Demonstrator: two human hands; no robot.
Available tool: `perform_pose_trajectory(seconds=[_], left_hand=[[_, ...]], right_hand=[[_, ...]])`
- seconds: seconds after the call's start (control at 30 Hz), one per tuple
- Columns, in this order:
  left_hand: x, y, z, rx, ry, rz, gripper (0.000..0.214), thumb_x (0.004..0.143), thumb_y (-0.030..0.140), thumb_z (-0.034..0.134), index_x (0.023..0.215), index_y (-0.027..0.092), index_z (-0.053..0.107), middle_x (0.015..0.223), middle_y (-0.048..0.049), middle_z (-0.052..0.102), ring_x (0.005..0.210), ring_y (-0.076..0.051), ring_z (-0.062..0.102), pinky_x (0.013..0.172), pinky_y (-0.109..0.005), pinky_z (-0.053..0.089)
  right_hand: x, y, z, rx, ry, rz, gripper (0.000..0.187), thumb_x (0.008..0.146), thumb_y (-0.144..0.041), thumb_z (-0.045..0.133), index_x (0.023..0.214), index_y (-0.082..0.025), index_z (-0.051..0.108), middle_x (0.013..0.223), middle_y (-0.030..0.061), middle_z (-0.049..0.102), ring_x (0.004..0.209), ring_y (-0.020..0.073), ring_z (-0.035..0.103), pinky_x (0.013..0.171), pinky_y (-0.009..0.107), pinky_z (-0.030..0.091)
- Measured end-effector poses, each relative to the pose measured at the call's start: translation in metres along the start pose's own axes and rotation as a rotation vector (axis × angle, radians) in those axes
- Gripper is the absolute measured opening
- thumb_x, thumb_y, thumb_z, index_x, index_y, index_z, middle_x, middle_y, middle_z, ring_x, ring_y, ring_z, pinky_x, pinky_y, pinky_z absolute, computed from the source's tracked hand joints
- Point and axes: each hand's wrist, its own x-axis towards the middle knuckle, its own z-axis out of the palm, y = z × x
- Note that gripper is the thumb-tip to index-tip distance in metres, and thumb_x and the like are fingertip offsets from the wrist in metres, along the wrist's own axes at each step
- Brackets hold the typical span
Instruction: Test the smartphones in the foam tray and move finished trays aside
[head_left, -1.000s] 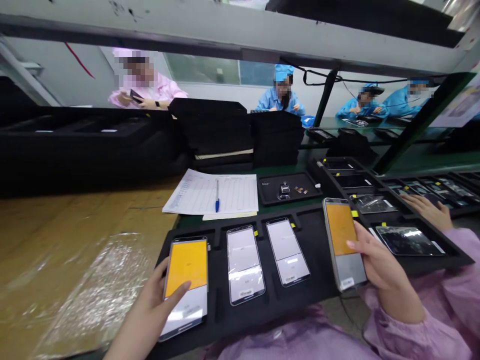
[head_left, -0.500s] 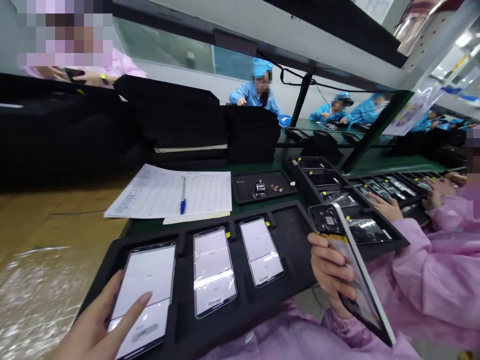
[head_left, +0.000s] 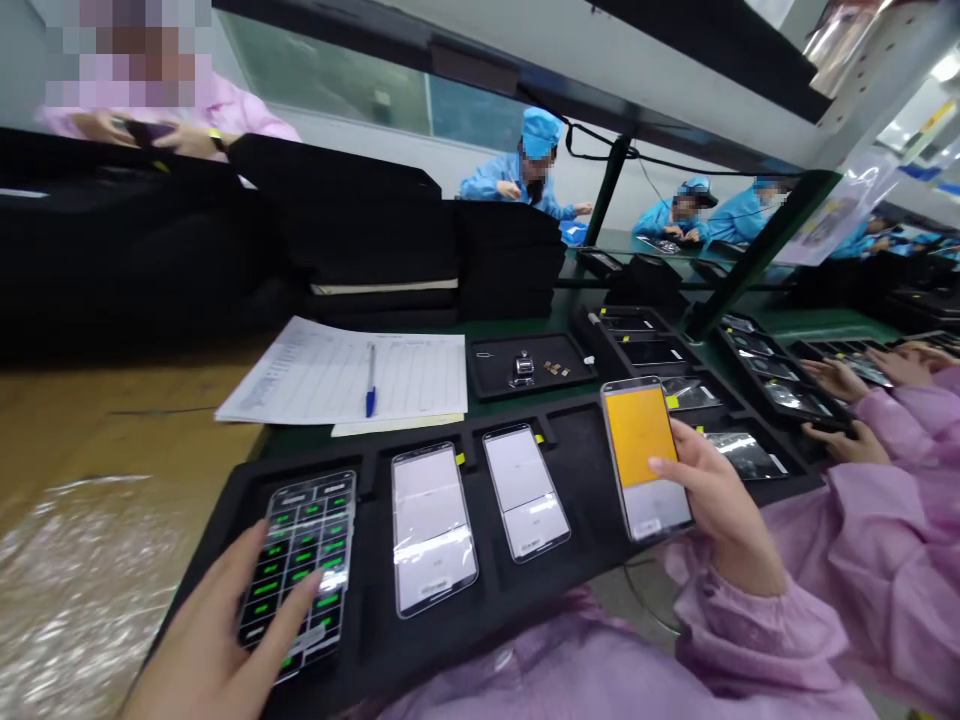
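A black foam tray (head_left: 570, 440) lies in front of me with several phones in its slots. My right hand (head_left: 712, 500) grips a phone with an orange screen (head_left: 645, 455) over the tray's right end, thumb on the glass. My left hand (head_left: 217, 640) rests at the leftmost phone (head_left: 300, 565), which shows a grid of green and white cells; its fingers are spread and the thumb touches the screen. Two more phones with pale screens (head_left: 431, 525) (head_left: 525, 490) lie in the middle slots.
A printed sheet (head_left: 330, 375) with a blue pen (head_left: 370, 385) lies behind the tray. A small black tray of tiny parts (head_left: 529, 365) sits beside it. More trays of phones (head_left: 750, 400) extend right, where another person's hands (head_left: 840, 380) work. Black foam stacks (head_left: 375, 250) stand behind.
My right hand turned its phone from edge-on, back showing, to screen up, now orange. The leftmost phone's screen went from orange to white to a green grid under my left hand.
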Motion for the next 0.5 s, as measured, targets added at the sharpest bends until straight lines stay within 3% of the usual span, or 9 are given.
perform_pose_trajectory(seconds=[0.1, 0.23, 0.3, 0.4, 0.43, 0.5], left_hand=[[-0.003, 0.041, -0.003, -0.008, -0.127, 0.018, 0.076, 0.081, 0.067, 0.041, 0.139, 0.018, 0.045, 0.141, -0.0093, 0.053, 0.118, -0.032, 0.058, 0.093, -0.049, 0.053], [-0.003, 0.071, 0.012, 0.015, -0.194, 0.119, 0.072, 0.086, 0.058, 0.036, 0.139, 0.009, 0.046, 0.131, -0.0141, 0.06, 0.117, -0.031, 0.059, 0.095, -0.048, 0.051], [-0.003, 0.078, 0.022, 0.104, -0.167, 0.182, 0.071, 0.088, 0.052, 0.034, 0.137, 0.001, 0.046, 0.125, -0.0197, 0.062, 0.116, -0.033, 0.058, 0.099, -0.049, 0.047], [-0.005, 0.088, 0.036, 0.265, -0.136, 0.196, 0.065, 0.092, 0.038, 0.031, 0.141, -0.003, 0.038, 0.119, -0.0239, 0.062, 0.113, -0.034, 0.058, 0.094, -0.051, 0.048], [-0.006, 0.092, 0.04, 0.293, -0.126, 0.193, 0.063, 0.092, 0.034, 0.03, 0.143, -0.003, 0.035, 0.119, -0.0241, 0.062, 0.113, -0.034, 0.057, 0.093, -0.051, 0.048], [-0.008, 0.099, 0.047, 0.28, -0.125, 0.184, 0.063, 0.092, 0.029, 0.029, 0.146, -0.003, 0.029, 0.12, -0.0247, 0.059, 0.115, -0.035, 0.055, 0.093, -0.051, 0.047]], right_hand=[[0.028, 0.007, -0.008, -0.481, 0.095, 0.01, 0.051, 0.068, -0.033, 0.067, 0.114, -0.018, 0.052, 0.118, 0.012, 0.062, 0.106, 0.0269, 0.062, 0.092, 0.042, 0.051], [0.053, 0.032, 0.002, -0.555, -0.078, 0.061, 0.044, 0.065, -0.028, 0.063, 0.108, -0.016, 0.058, 0.102, 0.0104, 0.068, 0.093, 0.0275, 0.066, 0.086, 0.045, 0.054], [0.053, 0.041, 0.015, -0.584, -0.06, 0.035, 0.051, 0.068, -0.027, 0.061, 0.117, -0.013, 0.055, 0.115, 0.0147, 0.064, 0.106, 0.0309, 0.062, 0.096, 0.051, 0.049], [0.037, 0.048, 0.046, -0.719, 0.109, -0.17, 0.055, 0.08, -0.026, 0.053, 0.133, -0.011, 0.045, 0.14, 0.0189, 0.046, 0.136, 0.0328, 0.037, 0.116, 0.057, 0.023], [0.029, 0.051, 0.059, -0.799, 0.131, -0.262, 0.054, 0.085, -0.026, 0.047, 0.136, -0.011, 0.043, 0.143, 0.0179, 0.043, 0.14, 0.0314, 0.031, 0.118, 0.056, 0.019], [0.014, 0.056, 0.086, -0.992, 0.059, -0.388, 0.051, 0.091, -0.026, 0.038, 0.14, -0.01, 0.042, 0.141, 0.0174, 0.047, 0.139, 0.0317, 0.032, 0.116, 0.056, 0.023]])
